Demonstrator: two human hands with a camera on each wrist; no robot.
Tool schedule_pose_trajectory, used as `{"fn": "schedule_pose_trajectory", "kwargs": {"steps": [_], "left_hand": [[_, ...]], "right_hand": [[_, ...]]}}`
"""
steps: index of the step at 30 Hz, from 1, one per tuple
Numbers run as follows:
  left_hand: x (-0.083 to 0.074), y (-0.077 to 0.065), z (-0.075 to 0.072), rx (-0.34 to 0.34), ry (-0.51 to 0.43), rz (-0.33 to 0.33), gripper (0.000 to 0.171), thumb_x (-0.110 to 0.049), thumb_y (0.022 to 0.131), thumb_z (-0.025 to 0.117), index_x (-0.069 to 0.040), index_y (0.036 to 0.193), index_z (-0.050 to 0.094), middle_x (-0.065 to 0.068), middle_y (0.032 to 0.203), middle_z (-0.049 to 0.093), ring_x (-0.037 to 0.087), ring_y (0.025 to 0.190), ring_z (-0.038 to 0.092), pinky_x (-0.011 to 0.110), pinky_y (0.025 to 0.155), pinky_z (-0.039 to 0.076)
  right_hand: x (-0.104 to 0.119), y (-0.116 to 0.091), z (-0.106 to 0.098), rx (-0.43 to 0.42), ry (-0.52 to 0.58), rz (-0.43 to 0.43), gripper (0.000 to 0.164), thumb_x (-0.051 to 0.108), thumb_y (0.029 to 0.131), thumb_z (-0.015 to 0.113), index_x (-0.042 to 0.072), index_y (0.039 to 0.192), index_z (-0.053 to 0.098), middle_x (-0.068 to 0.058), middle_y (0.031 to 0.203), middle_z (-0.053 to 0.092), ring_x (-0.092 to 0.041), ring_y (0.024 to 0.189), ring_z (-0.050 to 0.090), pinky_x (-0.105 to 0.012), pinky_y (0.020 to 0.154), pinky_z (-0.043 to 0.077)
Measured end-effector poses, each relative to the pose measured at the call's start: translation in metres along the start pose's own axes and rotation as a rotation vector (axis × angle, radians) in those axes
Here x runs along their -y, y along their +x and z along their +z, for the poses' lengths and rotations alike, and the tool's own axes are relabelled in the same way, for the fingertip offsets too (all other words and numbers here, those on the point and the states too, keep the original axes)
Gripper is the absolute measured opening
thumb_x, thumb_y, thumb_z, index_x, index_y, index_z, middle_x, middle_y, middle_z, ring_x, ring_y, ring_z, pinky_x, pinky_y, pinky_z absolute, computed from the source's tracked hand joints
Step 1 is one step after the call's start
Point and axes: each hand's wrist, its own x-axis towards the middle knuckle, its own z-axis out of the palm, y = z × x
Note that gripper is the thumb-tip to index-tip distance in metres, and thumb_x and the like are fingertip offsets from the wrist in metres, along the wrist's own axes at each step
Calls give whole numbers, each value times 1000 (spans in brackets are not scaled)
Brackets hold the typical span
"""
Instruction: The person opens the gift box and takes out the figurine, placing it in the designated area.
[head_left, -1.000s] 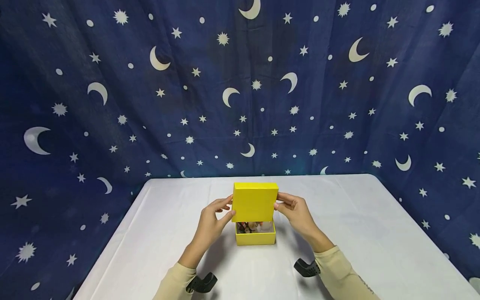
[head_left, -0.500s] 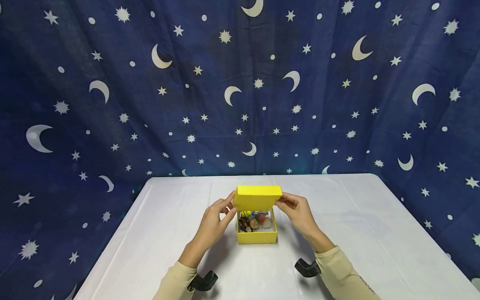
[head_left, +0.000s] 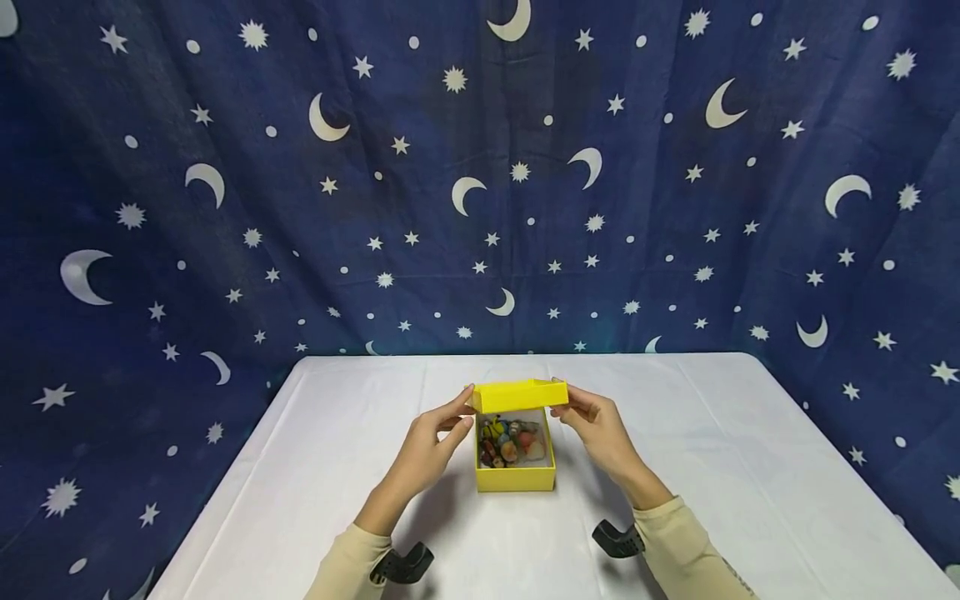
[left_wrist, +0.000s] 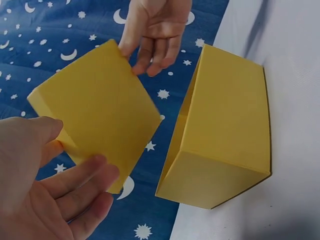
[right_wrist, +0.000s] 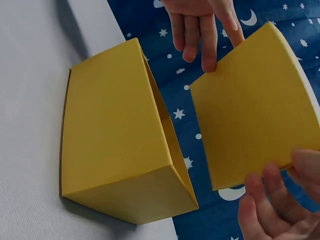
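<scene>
A yellow square box stands uncovered on the table, with several small colourful objects inside, too small to name for sure. Above its back edge, my hands hold the matching yellow lid, tilted and seen nearly edge-on from the head. The left hand pinches the lid's left side between thumb and fingers; the right hand does likewise on the right. Both wrist views show the lid apart from the box. Those low side angles hide the contents.
A white cloth covers the table, with the box near its middle. Behind hangs a dark blue curtain printed with moons and stars. A black wrist mount sits on the left sleeve and another mount on the right.
The lid has tipped from nearly upright to nearly flat, its lower edge rising away from the box. More of the box's contents has come into sight. Both hands have kept hold, barely shifting.
</scene>
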Motion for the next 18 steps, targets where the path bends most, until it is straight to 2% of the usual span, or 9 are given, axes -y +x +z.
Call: {"fn": "schedule_pose_trajectory", "kwargs": {"steps": [5, 8, 12, 15, 18], "left_hand": [[4, 0, -4, 1, -77, -20, 47, -21, 105, 55, -18, 152, 48, 12, 139, 64, 25, 111, 72, 43, 101, 55], [5, 3, -6, 15, -117, -9, 45, -22, 106, 52, -16, 151, 48, 10, 145, 60, 24, 108, 72, 44, 102, 54], [7, 6, -8, 54, -171, 11, 45, -22, 108, 49, -8, 150, 49, 15, 146, 58, 27, 108, 72, 47, 104, 52], [7, 6, -9, 69, -203, 8, 44, -21, 108, 48, -4, 149, 49, 19, 146, 57, 29, 108, 72, 49, 105, 51], [8, 6, -11, 54, -216, -12, 44, -22, 107, 50, -4, 147, 51, 17, 147, 56, 28, 109, 72, 50, 107, 49]], "right_hand": [[-2, 1, 1, 55, -9, 7, 44, 18, 109, 45, -3, 148, 47, -31, 133, 61, -21, 100, 73, -22, 87, 58], [0, 1, 2, 42, -7, 52, 46, 26, 110, 42, 0, 147, 49, -30, 129, 63, -16, 97, 73, -26, 88, 59], [3, 2, 2, 11, -8, 114, 45, 30, 110, 43, 2, 144, 51, -28, 123, 66, -6, 92, 71, -31, 89, 60], [4, 2, 1, 29, -6, 136, 45, 28, 109, 46, 2, 145, 49, -28, 123, 66, -4, 92, 70, -32, 90, 59], [3, 2, 1, 84, 7, 123, 48, 24, 107, 50, 1, 149, 43, -29, 126, 64, -3, 95, 68, -31, 89, 58]]}}
